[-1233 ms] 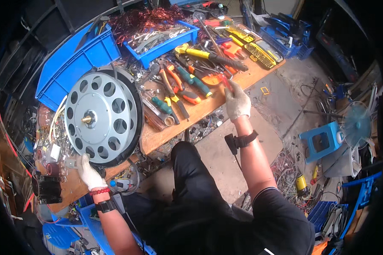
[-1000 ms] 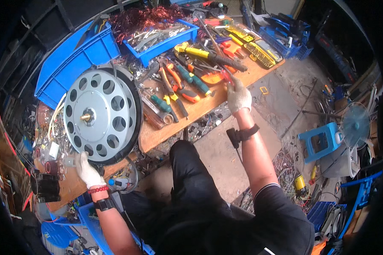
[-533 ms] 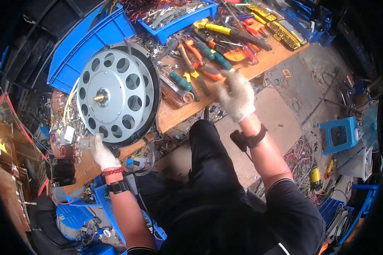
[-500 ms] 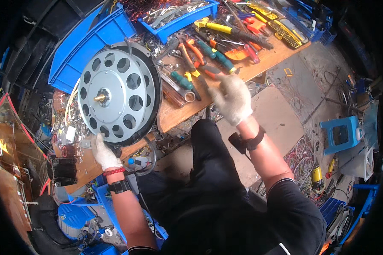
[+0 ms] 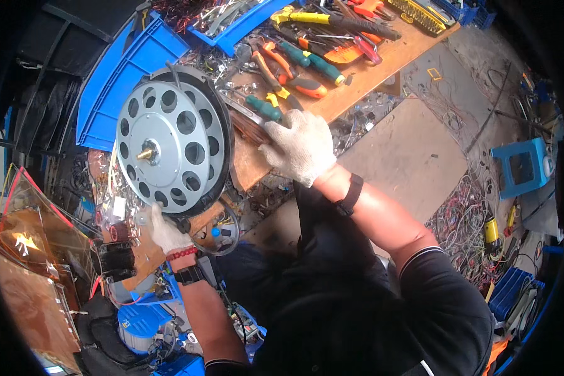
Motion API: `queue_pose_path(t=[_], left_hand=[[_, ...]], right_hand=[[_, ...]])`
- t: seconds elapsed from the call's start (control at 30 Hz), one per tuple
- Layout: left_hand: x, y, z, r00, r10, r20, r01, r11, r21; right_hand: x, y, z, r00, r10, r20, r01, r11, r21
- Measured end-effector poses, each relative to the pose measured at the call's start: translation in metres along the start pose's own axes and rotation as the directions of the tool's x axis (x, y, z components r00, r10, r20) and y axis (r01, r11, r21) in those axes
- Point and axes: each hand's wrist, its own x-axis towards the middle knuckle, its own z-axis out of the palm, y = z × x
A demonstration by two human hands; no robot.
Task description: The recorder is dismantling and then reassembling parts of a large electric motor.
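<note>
A large grey metal wheel (image 5: pixel 161 124) with round holes, a brass centre shaft and a black rim stands tilted on the cluttered wooden bench (image 5: pixel 343 94). My gloved left hand (image 5: pixel 166 230) is closed at its lower edge; what the fingers grip is hidden. Right of the wheel, my gloved right hand (image 5: pixel 302 145) is open, thumb and fingers apart, over the bench's front edge, close to a wrench (image 5: pixel 249 111) and a wooden-looking cylinder. Pliers (image 5: pixel 271 81), green-handled tools (image 5: pixel 323 72), a hammer (image 5: pixel 332 24) and a red-handled tool (image 5: pixel 366 50) lie behind it.
Blue bins (image 5: pixel 131 81) and a blue parts tray (image 5: pixel 232 28) sit at the back. Tangled wires (image 5: pixel 457 207) cover floor at right, near a blue stool (image 5: pixel 520 168) and yellow cylinder (image 5: pixel 492 230). My legs are below the bench edge. Brown sheets (image 5: pixel 28 263) stand at left.
My right hand has let go of the red-handled tool and moved left and down toward the wheel. The view has shifted; my left hand stays at the wheel's lower edge.
</note>
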Motion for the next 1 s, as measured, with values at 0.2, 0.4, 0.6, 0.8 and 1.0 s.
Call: queue_pose_path(t=[0.2, 0.4, 0.6, 0.8, 1.0], left_hand=[[0.002, 0.001, 0.000, 0.999, 0.030, -0.037, -0.029, 0.999, 0.045], [0.006, 0.000, -0.022, 0.999, -0.033, -0.021, 0.031, 0.996, -0.083], [-0.004, 0.001, -0.033, 1.000, -0.008, -0.016, 0.006, 0.995, -0.103], [-0.004, 0.003, -0.032, 0.999, 0.006, -0.035, -0.008, 0.999, -0.043], [-0.006, 0.003, -0.028, 0.998, 0.022, -0.065, -0.026, 0.998, -0.065]], right_hand=[[0.000, -0.011, 0.007, 0.998, 0.056, 0.011, -0.056, 0.998, -0.032], [0.000, -0.002, 0.011, 0.997, 0.078, -0.002, -0.078, 0.997, -0.015], [-0.004, -0.001, 0.012, 0.997, 0.071, -0.041, -0.071, 0.997, -0.005], [-0.004, -0.010, 0.008, 0.993, 0.111, -0.045, -0.112, 0.994, -0.014], [0.047, -0.038, 0.009, 0.998, -0.009, 0.057, 0.007, 0.999, 0.044]])
